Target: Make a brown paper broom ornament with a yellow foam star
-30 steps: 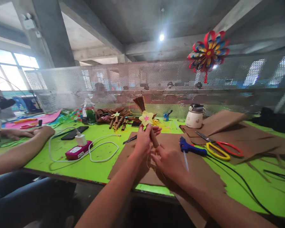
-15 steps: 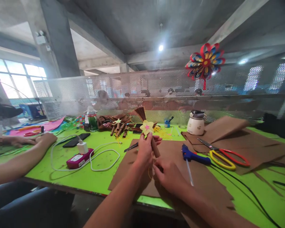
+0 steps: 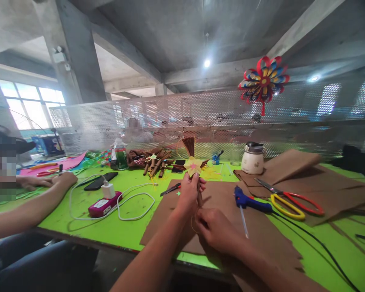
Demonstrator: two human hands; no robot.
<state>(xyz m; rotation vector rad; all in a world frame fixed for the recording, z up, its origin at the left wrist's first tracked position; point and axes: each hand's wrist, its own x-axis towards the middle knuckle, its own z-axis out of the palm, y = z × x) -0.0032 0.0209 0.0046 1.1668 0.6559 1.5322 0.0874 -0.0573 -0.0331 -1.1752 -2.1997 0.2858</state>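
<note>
My left hand (image 3: 191, 190) is closed around a brown rolled-paper stick. On its upper end sits a yellow paper flower (image 3: 188, 165) with a pink star in the middle, and a pleated brown paper fan (image 3: 189, 145) stands above it. My right hand (image 3: 214, 227) is closed near the lower end of the stick, fingertips pinched at a thin string (image 3: 194, 224) that loops down beside them. The fingers hide part of the string. Beneath both hands lies a brown paper sheet (image 3: 167, 219).
A blue glue gun (image 3: 251, 202), red-and-yellow scissors (image 3: 292, 202) and a cream jug (image 3: 252, 160) are on the right. A utility knife (image 3: 170, 189), purple power block (image 3: 105, 205) with white cable and a pile of brown rolls (image 3: 155, 162) lie left. A co-worker's arm (image 3: 33, 207) rests far left.
The stick and flower have turned, so the pleated fan stands more upright and opens to the right. My right hand remains by the lower end. The view has shifted slightly.
</note>
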